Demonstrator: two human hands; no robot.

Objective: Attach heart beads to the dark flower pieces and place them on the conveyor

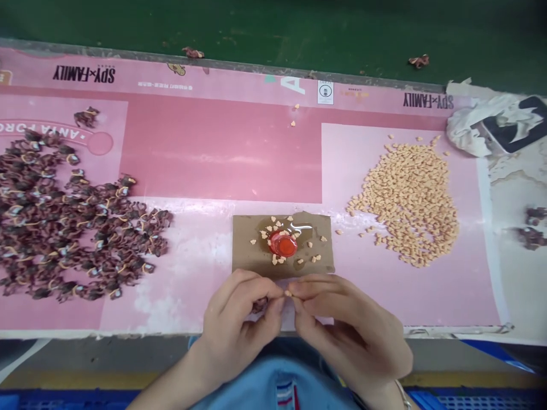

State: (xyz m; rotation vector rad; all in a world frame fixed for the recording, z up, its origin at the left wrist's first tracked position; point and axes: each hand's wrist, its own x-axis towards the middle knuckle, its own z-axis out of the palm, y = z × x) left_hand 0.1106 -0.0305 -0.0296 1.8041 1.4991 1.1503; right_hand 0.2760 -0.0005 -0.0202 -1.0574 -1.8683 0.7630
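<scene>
My left hand [245, 313] is closed around a small dark brown figure [259, 306], mostly hidden by the fingers. With thumb and forefinger, my right hand [342, 324] pinches a tiny beige piece [288, 294]; the fingertips of both hands meet there. Just beyond them lies a brown cardboard sheet [243, 256]. On it sits a red round cap-like piece [285, 246] in a puddle of clear, shiny liquid [305, 230], with several loose beige pieces around it.
Many dark brown figures [77, 228] with pale bands lie heaped at left. A pile of beige pieces [414, 199] spreads at right. Crumpled white paper [465, 128] and a dark tray [523, 134] occupy the far right corner. Pink printed sheeting [222, 154] covers the table.
</scene>
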